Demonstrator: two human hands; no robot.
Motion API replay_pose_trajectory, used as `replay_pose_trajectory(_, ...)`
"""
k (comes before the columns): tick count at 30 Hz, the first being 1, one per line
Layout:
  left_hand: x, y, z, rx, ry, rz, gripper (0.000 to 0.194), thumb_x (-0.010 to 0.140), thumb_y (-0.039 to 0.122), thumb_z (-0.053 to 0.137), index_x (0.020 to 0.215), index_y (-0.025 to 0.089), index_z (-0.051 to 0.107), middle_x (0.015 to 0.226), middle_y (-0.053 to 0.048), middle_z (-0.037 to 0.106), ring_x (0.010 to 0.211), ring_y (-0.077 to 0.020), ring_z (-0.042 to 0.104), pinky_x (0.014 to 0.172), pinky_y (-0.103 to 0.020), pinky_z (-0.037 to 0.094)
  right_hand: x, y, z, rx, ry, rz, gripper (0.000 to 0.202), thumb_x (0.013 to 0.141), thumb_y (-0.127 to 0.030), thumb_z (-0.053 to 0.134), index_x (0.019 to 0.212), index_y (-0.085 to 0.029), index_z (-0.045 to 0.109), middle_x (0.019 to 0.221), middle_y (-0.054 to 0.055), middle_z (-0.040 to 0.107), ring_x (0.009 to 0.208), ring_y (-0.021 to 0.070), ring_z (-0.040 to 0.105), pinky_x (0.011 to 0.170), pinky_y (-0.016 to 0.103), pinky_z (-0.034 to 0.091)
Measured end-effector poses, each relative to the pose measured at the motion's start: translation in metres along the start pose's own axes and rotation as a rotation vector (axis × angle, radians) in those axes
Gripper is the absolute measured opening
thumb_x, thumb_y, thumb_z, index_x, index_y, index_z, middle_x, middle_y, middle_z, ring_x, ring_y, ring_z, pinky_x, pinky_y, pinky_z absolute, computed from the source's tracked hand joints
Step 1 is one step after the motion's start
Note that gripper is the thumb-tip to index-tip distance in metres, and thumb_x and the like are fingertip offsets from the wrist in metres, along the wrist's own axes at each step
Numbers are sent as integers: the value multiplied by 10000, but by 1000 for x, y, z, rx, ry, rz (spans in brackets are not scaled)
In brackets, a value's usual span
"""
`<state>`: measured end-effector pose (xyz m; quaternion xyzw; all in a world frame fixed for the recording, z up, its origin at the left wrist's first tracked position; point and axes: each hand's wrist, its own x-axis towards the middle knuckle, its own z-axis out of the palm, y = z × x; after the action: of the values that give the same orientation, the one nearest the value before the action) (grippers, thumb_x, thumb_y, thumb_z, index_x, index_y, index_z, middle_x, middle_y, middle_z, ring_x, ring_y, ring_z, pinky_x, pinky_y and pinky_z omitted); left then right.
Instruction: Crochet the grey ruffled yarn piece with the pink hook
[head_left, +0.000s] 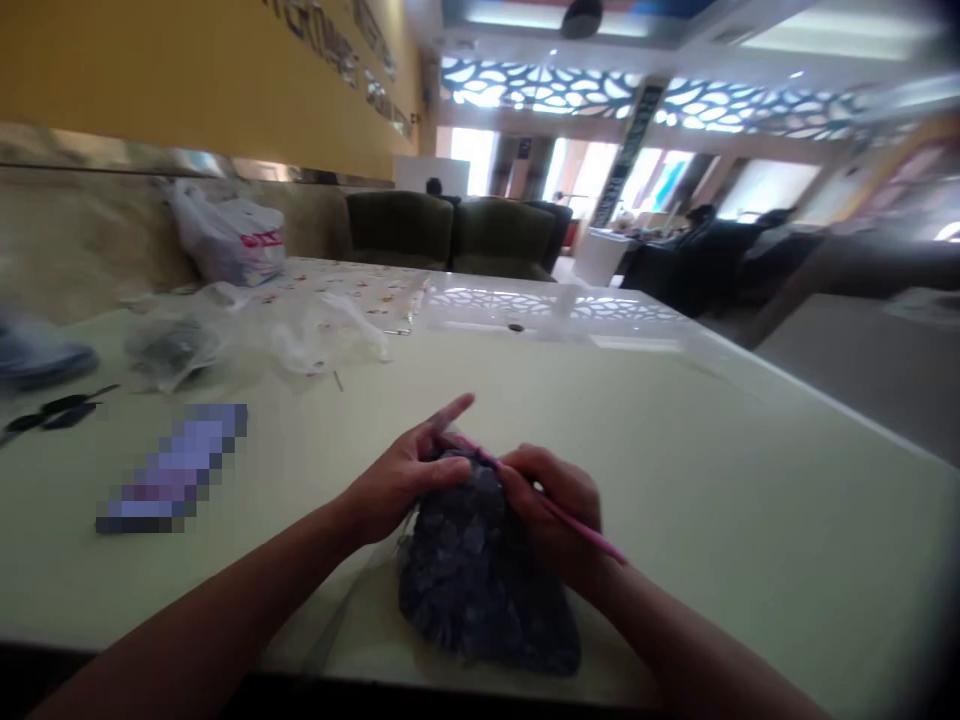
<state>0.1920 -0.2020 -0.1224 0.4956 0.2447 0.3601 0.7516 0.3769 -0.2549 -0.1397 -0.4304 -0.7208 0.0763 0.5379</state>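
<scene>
- Workpiece: a dark grey-blue crocheted piece (480, 580) hangs between the hands at the near edge of the desk (750, 480), wide end downward.
- Tool: a pink crochet hook (589, 535) lies across the top of the piece. Its long axis slants from the working edge, at the left fingers, down to the right wrist.
- Left hand (412, 468): thumb on the face of the piece, index finger extended toward the far edge. The thumb and the partly hidden fingers pinch the upper rim.
- Right hand (559, 495): fingers closed on the hook shaft, just beside the rim.
- Key relation: the hook's head end meets the rim beside the left thumb; the right hand governs the shaft. Blur hides whether a loop is caught.
- Surroundings: a pixelated rectangular object (176, 470) lies toward the desk's left edge, with a clear plastic bag (180, 350) beyond it.
</scene>
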Motion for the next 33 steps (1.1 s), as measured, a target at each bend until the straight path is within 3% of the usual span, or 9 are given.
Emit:
replay_pose_trajectory(4, -5, 2, 7, 11, 26, -64, 900, 722, 188, 821, 1497, 305, 379, 896, 6, 657, 796, -121, 594, 787, -255, 434, 1, 2, 0, 11, -64, -117, 196, 943, -268, 568, 766, -187, 590, 625, -31, 568, 535, 82, 484, 550, 208, 392)
replay_pose_trajectory(9, -4, -3, 9, 174, 66, -78, 852, 694, 172, 831, 1450, 314, 465, 821, 30, 604, 774, -120, 560, 780, -268, 429, 9, 11, -2, -126, -258, -299, 305, 980, -264, 508, 686, -182, 511, 592, -50, 480, 500, 71, 382, 508, 225, 296)
replay_pose_trajectory(12, -2, -8, 11, 215, 204, -10, 674, 702, 174, 817, 1336, 269, 608, 886, -4, 639, 868, -155, 584, 827, -280, 424, 9, 10, -1, -460, -185, -417, 303, 968, -183, 460, 667, -184, 499, 591, -30, 474, 519, 101, 371, 527, 275, 264)
replay_pose_trajectory(14, -1, -9, 13, 142, 230, -22, 597, 701, 179, 816, 1273, 240, 657, 891, -13, 666, 872, -157, 599, 839, -270, 421, 5, 5, 0, -613, -108, -461, 260, 956, -154, 450, 712, -183, 532, 609, -8, 496, 548, 126, 402, 552, 300, 278)
replay_pose_trajectory(17, -1, -5, 13, -40, 81, -185, 616, 682, 167, 818, 1273, 214, 653, 879, -18, 698, 815, -147, 624, 814, -260, 442, 1, -2, -1, -616, -40, -530, 180, 939, -135, 473, 791, -182, 564, 629, 4, 538, 574, 144, 455, 581, 311, 334)
replay_pose_trajectory(20, -2, 2, 6, -124, -66, -271, 659, 668, 116, 791, 1303, 188, 628, 850, -27, 706, 762, -140, 635, 760, -246, 465, 1, -1, -2, -442, -6, -571, 128, 927, -149, 543, 808, -193, 565, 645, -4, 590, 590, 133, 523, 615, 295, 412)
replay_pose_trajectory(23, -2, 8, -5, -140, -97, -210, 714, 680, 115, 762, 1364, 201, 573, 869, -38, 707, 763, -145, 640, 745, -245, 476, 4, 1, -4, -238, -17, -503, 121, 918, -160, 576, 800, -187, 577, 653, 5, 623, 593, 127, 576, 611, 272, 457)
replay_pose_trajectory(27, -1, 15, -15, -94, -99, -175, 714, 669, 138, 755, 1360, 175, 578, 889, -59, 701, 773, -162, 639, 736, -255, 483, 9, -3, -11, -42, -51, -274, 177, 921, -172, 564, 750, -189, 608, 647, 2, 641, 558, 109, 569, 563, 242, 441)
replay_pose_trajectory(33, -1, 19, -18, -77, -85, -192, 634, 636, 143, 761, 1262, 157, 663, 842, -36, 673, 682, -122, 594, 666, -225, 476, 18, -2, -28, 346, -263, 52, 250, 926, -185, 546, 696, -162, 642, 626, 7, 653, 522, 97, 537, 511, 224, 413)
